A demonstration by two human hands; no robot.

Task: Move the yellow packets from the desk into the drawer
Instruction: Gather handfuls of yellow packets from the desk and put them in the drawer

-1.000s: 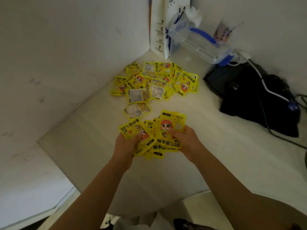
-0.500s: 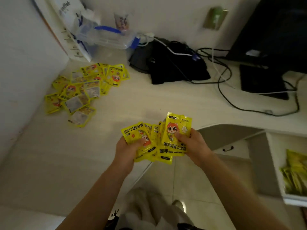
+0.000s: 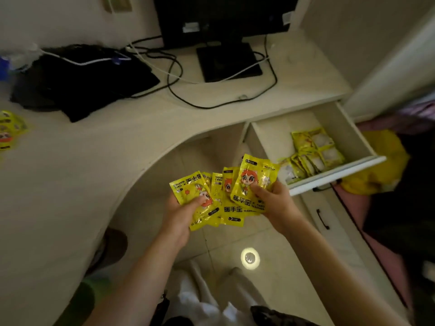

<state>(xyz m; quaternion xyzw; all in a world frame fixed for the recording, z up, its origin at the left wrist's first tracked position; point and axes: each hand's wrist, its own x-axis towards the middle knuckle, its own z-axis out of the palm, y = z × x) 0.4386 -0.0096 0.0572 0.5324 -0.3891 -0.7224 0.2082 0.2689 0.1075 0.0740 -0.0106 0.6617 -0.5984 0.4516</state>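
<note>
Dim light lay over a pale, curved worktop (image 3: 70,175) that swept across the upper half of the head view, with tiled floor showing in the cutout below it. At twelve o'clock stood a black monitor (image 3: 223,17) on its base, cables looping over the surface, and at ten o'clock lay a heap of black cloth (image 3: 84,81). At the far nine o'clock edge a few yellow packets on the worktop (image 3: 9,129) were partly cut off by the frame.

Near the centre, both hands held a fanned bundle of yellow packets (image 3: 226,194) over the floor gap, clear of the worktop. The left hand (image 3: 181,215) was closed on the bundle's left side, thumb pressed on the front packet; the right hand (image 3: 274,204) was clamped on the right side, thumb across the cartoon face. The two hands were apart, joined only by the fan between them.

At two o'clock the drawer (image 3: 329,175) stood pulled open, just beside the right hand, with stored packets (image 3: 310,151) already lying inside toward its front right.

Judged from this, the step in hand was the carry, with the drop not yet made. The next move called for swinging the bundle toward two o'clock, over the drawer's near wall, and lowering it onto the bare floor of the drawer beside the stored ones before letting go, keeping the loose fan squeezed so none slid out.
</note>
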